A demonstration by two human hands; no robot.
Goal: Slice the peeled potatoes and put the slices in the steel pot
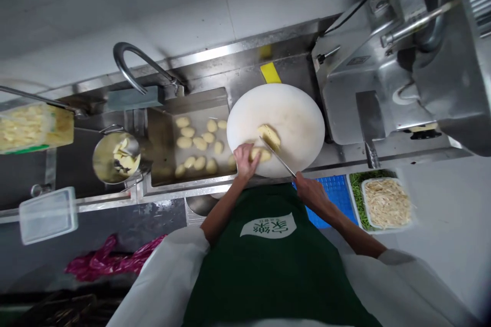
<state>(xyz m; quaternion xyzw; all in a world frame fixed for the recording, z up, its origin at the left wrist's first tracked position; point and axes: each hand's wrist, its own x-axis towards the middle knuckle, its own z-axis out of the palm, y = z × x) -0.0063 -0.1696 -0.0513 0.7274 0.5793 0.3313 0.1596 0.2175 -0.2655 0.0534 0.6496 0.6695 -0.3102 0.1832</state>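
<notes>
A round white cutting board (295, 104) lies across the counter in front of me. My left hand (245, 160) is closed on a peeled potato (261, 154) near the board's front left edge. In my right hand (307, 189) is the handle of a knife (283, 162), its blade slanting up and left beside that potato. The blade's tip reaches a second potato piece (269, 136), which lies just beyond with a pale cut surface. To the left, several peeled potatoes (200, 143) rest in the sink (161, 163).
Left of the sink stands a metal pot (100, 163) with pale pieces in it. A curved faucet (128, 48) arches behind. A yellow block (270, 72) sits behind the board. Lower right are a blue crate (337, 194) and a tub of pale shreds (385, 203). A machine's metal chute (372, 112) stands right.
</notes>
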